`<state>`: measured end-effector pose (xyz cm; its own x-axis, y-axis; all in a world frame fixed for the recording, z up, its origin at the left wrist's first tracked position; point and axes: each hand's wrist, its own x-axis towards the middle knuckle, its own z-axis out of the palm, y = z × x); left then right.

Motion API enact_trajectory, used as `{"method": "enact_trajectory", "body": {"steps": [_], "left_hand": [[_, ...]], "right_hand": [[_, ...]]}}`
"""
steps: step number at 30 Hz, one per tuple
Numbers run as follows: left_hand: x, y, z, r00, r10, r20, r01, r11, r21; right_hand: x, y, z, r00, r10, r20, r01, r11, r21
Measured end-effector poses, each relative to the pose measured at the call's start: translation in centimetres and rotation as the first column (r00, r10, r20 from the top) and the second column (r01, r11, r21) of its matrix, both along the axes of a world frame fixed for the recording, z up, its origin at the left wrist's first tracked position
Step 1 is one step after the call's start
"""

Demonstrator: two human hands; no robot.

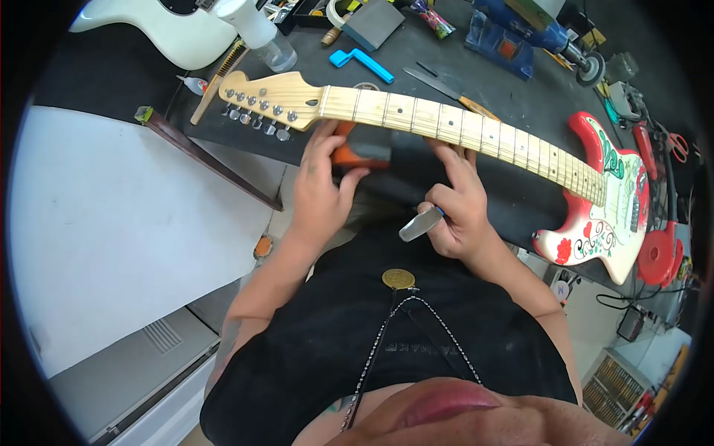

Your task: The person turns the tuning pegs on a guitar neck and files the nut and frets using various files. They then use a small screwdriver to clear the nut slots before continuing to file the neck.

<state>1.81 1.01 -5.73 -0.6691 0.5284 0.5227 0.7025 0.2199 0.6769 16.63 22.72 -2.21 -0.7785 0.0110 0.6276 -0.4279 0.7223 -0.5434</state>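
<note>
An electric guitar [595, 223] with a red and cream decorated body lies across the bench, its pale maple neck [439, 119] running left to the headstock. Under the neck, near the nut, my left hand [320, 182] has its fingers and thumb around an orange and dark grey block [364, 152], which is slightly blurred. My right hand [461, 201] grips a flat metal-bladed tool [421, 224] between curled fingers, a bit of blue showing at its grip. Its upper fingers reach to the lower edge of the neck, where their tips are hidden.
Behind the neck lie a blue string winder [362, 64], a knife [454, 93] and a wooden-handled brush [217, 85]. A bench grinder [506, 44] stands at the back right. A white guitar body [171, 33] and a clear-based bottle [256, 37] are at the back left.
</note>
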Motion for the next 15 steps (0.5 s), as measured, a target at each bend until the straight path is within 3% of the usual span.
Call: {"method": "enact_trajectory", "body": {"steps": [2,4,6,8,15], "left_hand": [[-0.7,1.0,0.8,0.998,0.043,-0.039,-0.044,0.998,-0.038],[-1.0,2.2,1.6,0.914,0.176,-0.366,-0.249,0.954,-0.165],[-0.6,3.0,1.6,0.906,0.222,-0.36,-0.275,0.956,-0.102],[-0.5,3.0,1.0,0.951,0.225,-0.21,-0.23,0.973,-0.001],[-0.5,2.2,1.5,0.967,0.13,-0.219,-0.132,0.991,0.003]], "right_hand": [[-0.3,-0.1,0.2,1.0,-0.002,-0.02,0.002,1.0,0.003],[-0.2,0.3,0.6,0.999,-0.02,-0.041,0.024,0.995,0.096],[0.0,0.1,0.6,0.999,-0.041,-0.015,0.042,0.995,0.085],[0.2,0.0,0.8,0.998,-0.065,0.007,0.064,0.995,0.07],[0.1,-0.5,1.1,0.989,-0.141,0.047,0.137,0.988,0.077]]}}
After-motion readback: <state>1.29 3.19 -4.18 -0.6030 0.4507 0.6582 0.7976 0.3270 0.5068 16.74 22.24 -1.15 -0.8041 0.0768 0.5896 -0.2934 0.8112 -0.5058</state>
